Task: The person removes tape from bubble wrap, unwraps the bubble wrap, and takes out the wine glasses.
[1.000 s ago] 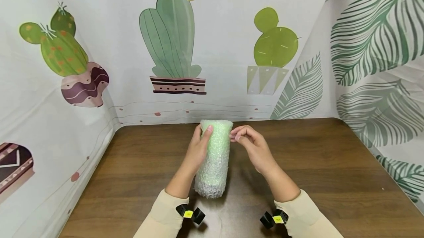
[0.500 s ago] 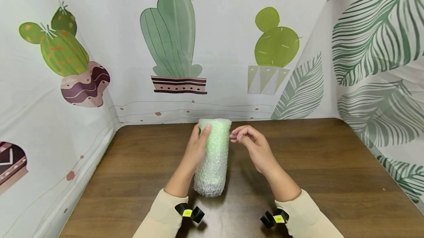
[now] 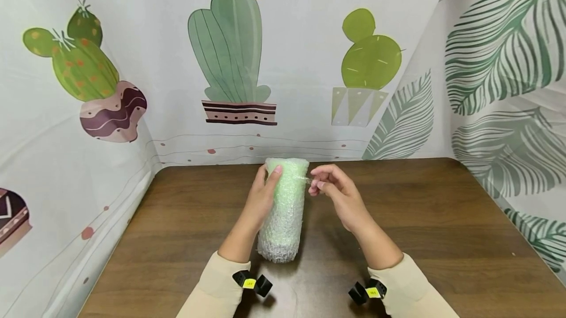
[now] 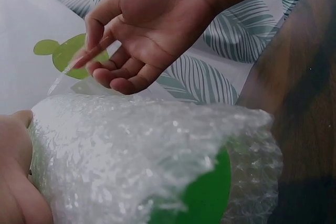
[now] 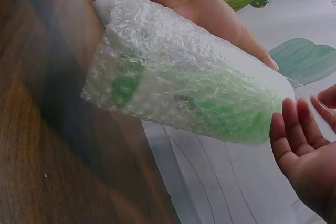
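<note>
A cylinder wrapped in bubble wrap (image 3: pixel 286 215) tilts over the table, pale green near its top and clear grey at its lower end. My left hand (image 3: pixel 262 197) grips its upper left side, thumb across the front. At the upper right side, my right hand (image 3: pixel 340 192) pinches a thin strip of clear tape (image 3: pixel 302 179) between thumb and finger. In the left wrist view the tape (image 4: pixel 59 80) stretches taut from those fingertips to the wrap. Inside the loose end of the wrap, a solid green surface (image 4: pixel 207 190) shows. The right wrist view shows the wrap's open end (image 5: pixel 100 82).
The brown wooden table (image 3: pixel 442 219) reaches back to a white cloth backdrop (image 3: pixel 300 62) printed with cacti and leaves. Each sleeve carries a small black wrist camera, one on the left (image 3: pixel 253 283) and one on the right (image 3: pixel 368 292).
My right hand has drawn slightly away from the cylinder, and a clear strip of tape now shows between them. The cylinder has shifted a little left with my left hand still gripping it.
</note>
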Demonstrator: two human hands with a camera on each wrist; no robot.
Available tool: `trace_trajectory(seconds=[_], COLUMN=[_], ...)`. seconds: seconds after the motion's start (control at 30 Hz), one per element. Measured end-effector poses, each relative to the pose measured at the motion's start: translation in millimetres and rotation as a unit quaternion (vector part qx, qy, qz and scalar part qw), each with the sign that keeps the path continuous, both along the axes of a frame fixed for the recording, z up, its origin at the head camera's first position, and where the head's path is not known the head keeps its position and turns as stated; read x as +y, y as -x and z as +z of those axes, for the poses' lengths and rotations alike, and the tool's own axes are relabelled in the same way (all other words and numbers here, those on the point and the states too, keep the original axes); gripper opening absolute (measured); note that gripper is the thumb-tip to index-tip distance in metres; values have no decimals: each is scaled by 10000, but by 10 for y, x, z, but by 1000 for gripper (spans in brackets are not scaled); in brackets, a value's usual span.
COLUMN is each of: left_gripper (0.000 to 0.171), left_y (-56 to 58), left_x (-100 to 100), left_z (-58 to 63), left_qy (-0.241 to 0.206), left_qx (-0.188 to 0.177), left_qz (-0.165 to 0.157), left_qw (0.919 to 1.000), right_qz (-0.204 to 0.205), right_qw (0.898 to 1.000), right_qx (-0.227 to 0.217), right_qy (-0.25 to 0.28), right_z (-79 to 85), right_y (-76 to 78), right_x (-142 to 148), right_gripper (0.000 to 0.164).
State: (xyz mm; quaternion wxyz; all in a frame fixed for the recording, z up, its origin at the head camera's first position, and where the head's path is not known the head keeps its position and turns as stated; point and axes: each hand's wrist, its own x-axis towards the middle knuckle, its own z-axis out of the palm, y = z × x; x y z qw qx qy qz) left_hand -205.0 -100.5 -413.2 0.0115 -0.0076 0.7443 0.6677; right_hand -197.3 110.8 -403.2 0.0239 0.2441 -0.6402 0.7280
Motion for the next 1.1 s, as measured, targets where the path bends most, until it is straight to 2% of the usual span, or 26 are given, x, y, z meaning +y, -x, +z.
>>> trace_trajectory(seconds=[0.23, 0.37, 0.53, 0.8, 1.1], left_gripper=[68, 68, 70, 71, 71], left_y=[2, -5, -11, -17, -17], left_x=[9, 24, 37, 46, 47], left_z=[2, 5, 16, 31, 31], left_qy=[7, 30, 208, 263, 293], left_qx=[-81, -86, -5, -8, -141], left_qz=[-83, -107, -52, -92, -151], left_qw=[9999, 9999, 9998, 9996, 9994], right_qz=[26, 3, 53, 159, 212], right_qw=[9989, 9985, 9991, 9993, 9977], right_qx=[280, 235, 141, 94, 141], right_qy=[-381, -494, -401, -316, -629], right_z=[3, 7, 19, -8, -35], right_y=[-13, -17, -17, 6, 9], right_x=[9, 10, 6, 10, 6], right_gripper=[23, 20, 14, 14, 11])
